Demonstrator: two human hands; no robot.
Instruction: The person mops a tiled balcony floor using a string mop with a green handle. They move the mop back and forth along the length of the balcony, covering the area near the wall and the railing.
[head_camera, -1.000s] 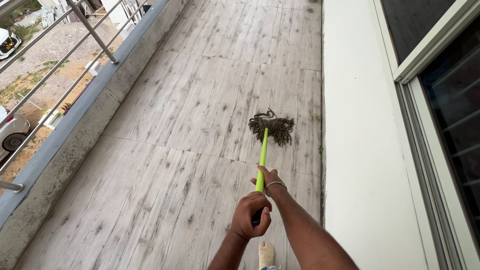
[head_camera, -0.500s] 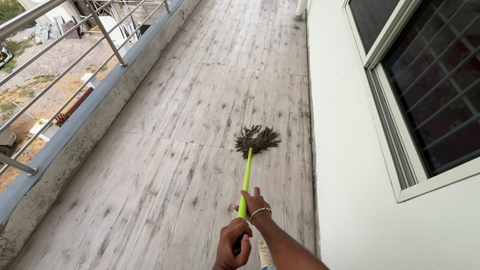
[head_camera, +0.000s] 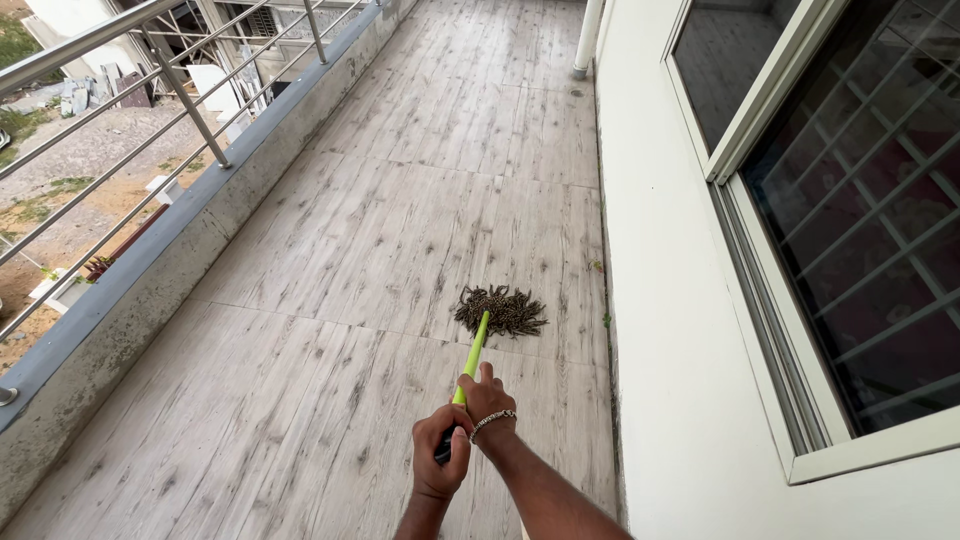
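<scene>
I hold a mop with a bright green handle (head_camera: 472, 352) in both hands. My left hand (head_camera: 438, 452) is wrapped around the dark grip at the near end. My right hand (head_camera: 487, 399), with a bead bracelet on the wrist, is closed on the handle just ahead of it. The brown stringy mop head (head_camera: 502, 310) lies spread on the grey wood-look floor tiles (head_camera: 380, 230), close to the white wall (head_camera: 660, 300) on the right.
A low grey parapet (head_camera: 150, 270) with a steel railing (head_camera: 170, 90) runs along the left of the balcony. A barred window (head_camera: 850, 200) sits in the right wall. A white pipe (head_camera: 586, 35) stands at the far end.
The mop head has been drawn back toward me and slightly left. My hands have shifted left with it, and my view has tilted up along the balcony.
</scene>
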